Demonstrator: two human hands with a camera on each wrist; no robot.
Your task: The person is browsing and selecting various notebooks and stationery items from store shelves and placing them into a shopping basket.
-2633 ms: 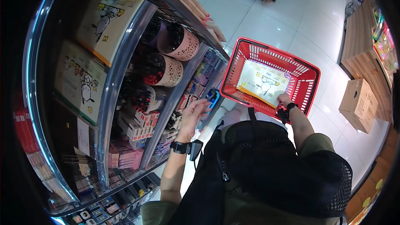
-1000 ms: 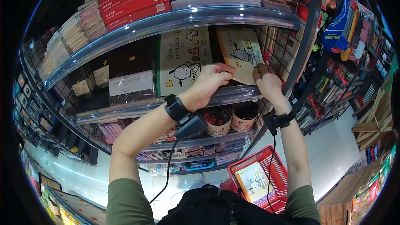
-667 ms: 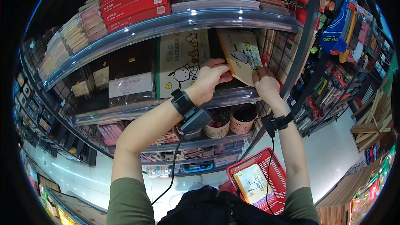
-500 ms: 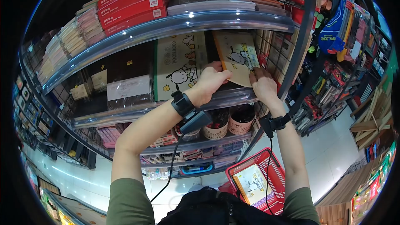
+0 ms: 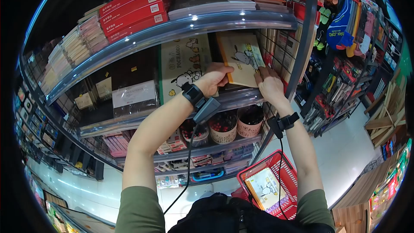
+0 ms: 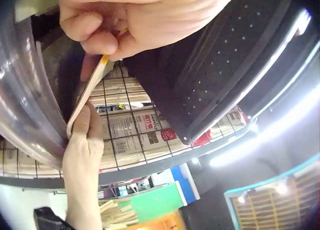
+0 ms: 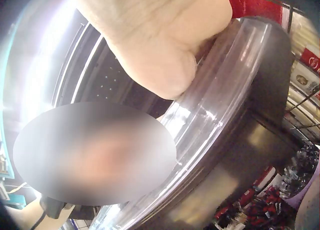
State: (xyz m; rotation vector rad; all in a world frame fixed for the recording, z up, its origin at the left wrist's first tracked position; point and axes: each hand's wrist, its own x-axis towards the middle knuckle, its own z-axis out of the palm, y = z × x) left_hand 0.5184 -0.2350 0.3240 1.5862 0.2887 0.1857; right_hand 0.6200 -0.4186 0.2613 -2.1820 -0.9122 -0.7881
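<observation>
While both arms reach into a shelf (image 5: 233,100) in the head view, the left hand (image 5: 214,78) pinches the orange left edge of the pale cartoon-dog pad (image 5: 241,56), thumb and fingers closed on it. The right hand (image 5: 271,87) grips the pad's near right corner, its fingers bent over the cover. The pad lies tilted at the right end of the shelf, between a green-edged book (image 5: 183,60) and the wire mesh side (image 5: 279,49); farther left is a dark notebook with a white label (image 5: 134,94). Red boxes (image 5: 131,11) are stacked on the level above, and lacy pots (image 5: 249,126) stand on the one below. Lower down, a red basket (image 5: 293,179) holds a similar dog-print item (image 5: 265,187). From the left wrist, the pad shows nearly edge-on, running from the left hand's curled fingers at the top down to the right hand, with packs behind the mesh beyond it. From the right wrist, the right hand fills the top, above the clear shelf strip (image 7: 220,100); its fingertips are hidden there, and a blurred oval covers the area at lower left.
</observation>
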